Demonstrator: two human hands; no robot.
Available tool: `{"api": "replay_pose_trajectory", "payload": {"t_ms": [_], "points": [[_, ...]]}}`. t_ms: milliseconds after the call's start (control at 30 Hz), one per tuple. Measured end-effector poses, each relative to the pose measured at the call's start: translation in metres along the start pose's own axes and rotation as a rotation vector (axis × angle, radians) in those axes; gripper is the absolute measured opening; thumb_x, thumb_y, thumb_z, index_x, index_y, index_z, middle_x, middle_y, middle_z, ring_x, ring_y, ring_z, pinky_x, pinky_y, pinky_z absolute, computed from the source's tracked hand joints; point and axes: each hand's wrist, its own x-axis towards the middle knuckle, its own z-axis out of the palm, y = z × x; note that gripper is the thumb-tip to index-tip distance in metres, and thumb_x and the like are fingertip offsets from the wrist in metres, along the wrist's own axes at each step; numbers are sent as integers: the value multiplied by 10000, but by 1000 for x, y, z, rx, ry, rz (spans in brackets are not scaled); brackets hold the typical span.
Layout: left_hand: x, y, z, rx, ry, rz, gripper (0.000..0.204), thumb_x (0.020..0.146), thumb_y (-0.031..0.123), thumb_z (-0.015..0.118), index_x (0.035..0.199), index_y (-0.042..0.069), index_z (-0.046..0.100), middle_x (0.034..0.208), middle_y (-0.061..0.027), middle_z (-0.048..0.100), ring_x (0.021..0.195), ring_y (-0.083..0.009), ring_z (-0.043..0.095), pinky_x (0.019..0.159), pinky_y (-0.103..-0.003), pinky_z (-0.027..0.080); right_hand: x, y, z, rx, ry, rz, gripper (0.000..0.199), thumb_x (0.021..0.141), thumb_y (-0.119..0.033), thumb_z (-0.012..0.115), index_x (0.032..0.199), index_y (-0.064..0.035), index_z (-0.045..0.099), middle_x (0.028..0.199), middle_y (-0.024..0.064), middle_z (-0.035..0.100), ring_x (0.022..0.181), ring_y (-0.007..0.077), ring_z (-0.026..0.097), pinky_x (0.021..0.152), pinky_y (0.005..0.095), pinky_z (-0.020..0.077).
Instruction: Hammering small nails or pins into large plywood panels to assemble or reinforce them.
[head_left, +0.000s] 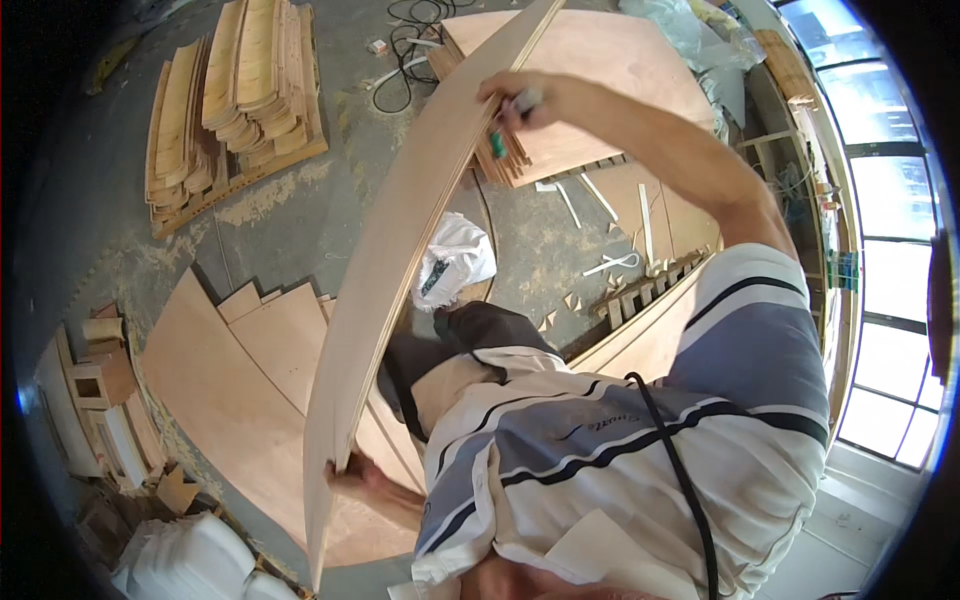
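Left hand (362, 478) fingers curled, gripping lower end of long curved plywood strip (400, 240); right hand (522, 100) fingers pinching upper edge, also holding a green-tipped marker (497, 143)

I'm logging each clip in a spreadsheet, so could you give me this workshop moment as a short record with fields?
setting: workshop with a concrete floor
left hand: left hand grips the near end of a long curved plywood strip
right hand: right hand holds the strip's far part, with a small green-tipped tool in its fingers
below strip: flat curved plywood panels fanned on the floor
far left: stack of bent wood pieces on a pallet
centre: white plastic bag
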Motion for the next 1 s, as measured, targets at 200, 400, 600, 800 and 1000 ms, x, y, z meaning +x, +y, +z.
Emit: {"api": "replay_pose_trajectory", "payload": {"t_ms": [200,400,600,800,1000], "points": [[-27,-96,110,67,-157,-81,455,821,113,432,1090,-249,367,1129,-330,527,1068,-446,548,919,-513,509,-76,-50,-126,20,142,-174,256,832,-214,619,749,-10,490,688,102,501,397,15,395,333,97,363],[-43,-187,170,207,-228,-97,421,834,129,441,1093,-201,409,1101,-291,558,1021,-402,591,889,-494,535,-77,-41,-274,153,206,-258,240,833,-189,622,790,30,533,696,100,504,405,8,398,340,88,375],[-71,-244,205,223,-177,-29,309,834,144,487,1052,-71,532,1060,-184,611,944,-303,630,796,-423,565,-90,-60,-351,161,143,-124,230,841,-174,611,810,8,474,646,28,428,389,11,376,318,94,361],[-155,-321,279,287,-142,89,335,829,139,492,1110,-38,537,1075,-156,613,968,-278,623,816,-401,556,-117,-100,-470,264,83,-107,244,828,-166,624,794,-4,444,630,32,413,405,21,375,301,110,352],[-219,-404,345,322,-147,44,335,842,135,469,1129,-30,523,1087,-148,605,976,-265,623,823,-396,558,-137,-126,-603,385,14,-83,234,848,-172,601,777,-20,437,632,31,406,414,20,361,295,112,345]]}}
